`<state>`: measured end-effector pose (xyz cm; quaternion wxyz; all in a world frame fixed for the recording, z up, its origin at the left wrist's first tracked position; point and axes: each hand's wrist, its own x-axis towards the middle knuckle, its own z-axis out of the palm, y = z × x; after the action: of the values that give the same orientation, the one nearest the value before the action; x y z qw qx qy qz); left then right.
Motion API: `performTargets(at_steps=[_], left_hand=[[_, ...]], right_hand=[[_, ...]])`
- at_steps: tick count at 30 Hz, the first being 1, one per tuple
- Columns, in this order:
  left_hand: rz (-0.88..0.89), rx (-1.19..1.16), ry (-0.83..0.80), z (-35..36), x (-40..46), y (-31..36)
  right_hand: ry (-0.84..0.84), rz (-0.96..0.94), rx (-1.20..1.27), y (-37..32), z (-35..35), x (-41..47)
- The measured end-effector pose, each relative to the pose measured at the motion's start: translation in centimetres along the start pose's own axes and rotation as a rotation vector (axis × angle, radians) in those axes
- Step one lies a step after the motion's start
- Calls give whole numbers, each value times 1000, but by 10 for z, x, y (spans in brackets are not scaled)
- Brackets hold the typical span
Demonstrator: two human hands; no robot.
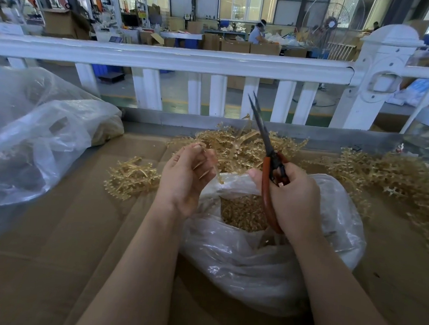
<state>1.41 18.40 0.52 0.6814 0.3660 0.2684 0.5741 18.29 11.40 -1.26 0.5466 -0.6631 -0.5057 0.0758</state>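
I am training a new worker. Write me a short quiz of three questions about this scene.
1. Which hand holds the scissors? A) left B) right
2. True or false: the clear bag below the hands is tied shut.
3. Fill in: the left hand pinches a thin tan ____ above the bag.

Key:
1. B, the right hand.
2. False; its mouth is open and tan pieces show inside.
3. strip
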Motion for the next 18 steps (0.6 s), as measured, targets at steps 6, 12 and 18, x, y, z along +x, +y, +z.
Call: performTargets(at_steps=[6,12,18], left_hand=[[-69,-45,-86,3,0,-3],[-199,-155,-149,7,-2,-2],[-222,-83,-116,14,-6,-3]], right_hand=[[-103,69,186,1,1,4],[-154,83,276,4,3,7],[-147,38,294,3,2,5]])
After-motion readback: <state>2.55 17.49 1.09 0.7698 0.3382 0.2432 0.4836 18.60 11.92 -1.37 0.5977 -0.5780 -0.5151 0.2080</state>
